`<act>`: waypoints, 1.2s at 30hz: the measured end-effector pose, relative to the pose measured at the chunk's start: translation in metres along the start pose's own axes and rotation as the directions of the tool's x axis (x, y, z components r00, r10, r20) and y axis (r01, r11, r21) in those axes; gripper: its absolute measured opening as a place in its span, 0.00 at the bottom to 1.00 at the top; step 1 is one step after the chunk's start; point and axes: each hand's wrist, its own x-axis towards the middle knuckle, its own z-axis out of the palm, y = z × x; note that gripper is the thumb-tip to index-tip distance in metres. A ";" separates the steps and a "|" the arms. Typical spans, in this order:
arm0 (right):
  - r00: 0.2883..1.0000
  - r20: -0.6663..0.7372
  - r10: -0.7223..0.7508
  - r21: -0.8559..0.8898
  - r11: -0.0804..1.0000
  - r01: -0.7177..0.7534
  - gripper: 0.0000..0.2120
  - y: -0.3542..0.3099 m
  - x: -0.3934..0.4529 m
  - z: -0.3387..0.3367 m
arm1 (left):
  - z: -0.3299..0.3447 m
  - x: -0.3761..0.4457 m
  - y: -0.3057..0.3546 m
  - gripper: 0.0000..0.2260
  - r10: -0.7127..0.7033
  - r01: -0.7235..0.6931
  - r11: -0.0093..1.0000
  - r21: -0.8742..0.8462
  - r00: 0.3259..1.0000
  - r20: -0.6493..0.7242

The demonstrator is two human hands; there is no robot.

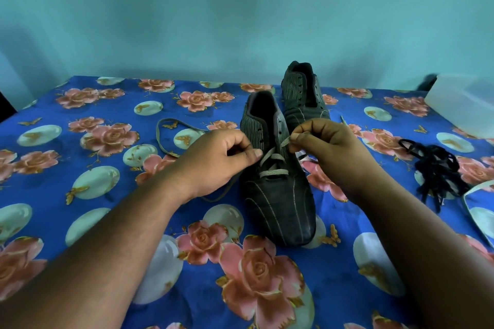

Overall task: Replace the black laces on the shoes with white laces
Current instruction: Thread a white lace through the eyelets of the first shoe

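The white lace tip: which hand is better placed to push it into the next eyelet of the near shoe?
The right hand. It already pinches the white lace tip just above the open eyelets of the near shoe, while the left hand holds the other side.

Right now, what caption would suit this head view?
Both hands thread a white lace through the near shoe; black laces lie aside.
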 end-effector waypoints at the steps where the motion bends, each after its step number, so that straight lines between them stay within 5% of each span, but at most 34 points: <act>1: 1.000 -0.006 -0.013 -0.016 1.000 0.012 0.06 -0.002 -0.001 0.000 | -0.001 0.000 0.000 0.09 0.008 -0.008 1.000 0.013 1.000 0.003; 8: 0.999 -0.034 -0.025 -0.117 0.993 0.021 0.06 -0.010 -0.006 -0.004 | -0.011 -0.001 -0.001 0.09 0.029 -0.029 0.998 -0.050 1.000 -0.009; 13: 1.000 -0.021 0.018 -0.054 0.998 -0.019 0.07 -0.007 -0.005 -0.004 | -0.004 -0.001 0.001 0.12 -0.161 0.189 0.930 -0.316 0.980 0.113; 16: 0.999 -0.008 -0.053 -0.100 0.994 0.052 0.06 -0.007 -0.004 -0.001 | 0.000 0.000 0.002 0.22 -0.218 0.215 0.949 -0.230 0.976 0.010; 19: 1.000 -0.002 -0.006 -0.046 0.999 0.006 0.06 -0.007 -0.003 0.001 | 0.000 0.001 0.005 0.15 -0.235 0.217 0.952 -0.216 0.970 -0.064; 26: 0.994 0.029 0.106 0.071 0.992 -0.108 0.06 -0.011 -0.007 -0.002 | -0.002 0.001 0.006 0.07 -0.276 0.280 0.876 -0.392 0.959 0.067; 36: 0.993 0.017 0.114 0.006 0.993 -0.114 0.05 -0.014 -0.008 -0.011 | -0.013 0.004 -0.007 0.03 -0.149 0.141 0.962 -0.233 0.989 -0.015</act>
